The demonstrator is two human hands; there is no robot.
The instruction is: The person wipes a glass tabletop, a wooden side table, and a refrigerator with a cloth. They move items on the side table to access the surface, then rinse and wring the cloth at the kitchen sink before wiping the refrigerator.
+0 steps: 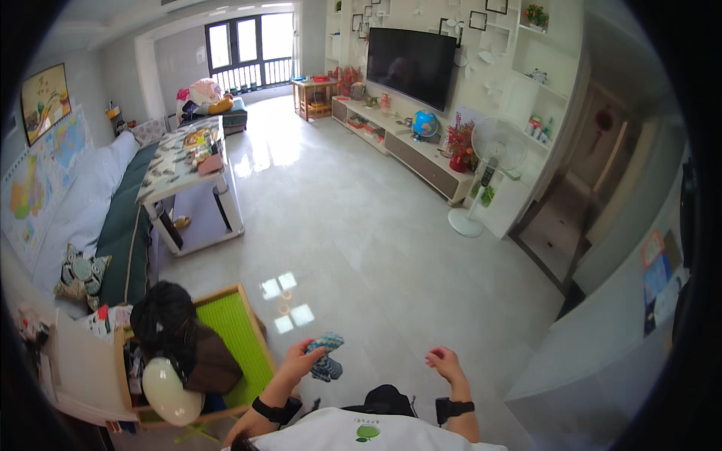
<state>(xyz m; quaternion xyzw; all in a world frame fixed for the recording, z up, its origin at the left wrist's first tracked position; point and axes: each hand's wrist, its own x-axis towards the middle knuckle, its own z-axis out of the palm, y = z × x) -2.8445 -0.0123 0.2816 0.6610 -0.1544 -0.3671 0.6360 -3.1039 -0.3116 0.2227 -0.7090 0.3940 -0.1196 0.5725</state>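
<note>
In my left hand [300, 359] is a soft blue, teal and white patterned fabric item [327, 356], gripped at its upper left edge. It looks like a knitted sock or a pair of socks, though its exact kind is hard to tell. It hangs over the tiled floor, right of a wooden-framed stand [251, 315] with a bright green mat [225, 321]. My right hand [447, 365] is held out in front of me at the right, fingers loosely bent, with nothing visible in it. Both wrists wear black straps.
On the stand are a dark brown bag [211, 361], a black bundle [162, 313] and a glossy cream helmet-like object [169, 392]. A white-framed table [175, 163] stands beside the green-seated sofa [121, 225]. A pedestal fan [466, 222] and a TV cabinet [417, 158] line the right wall.
</note>
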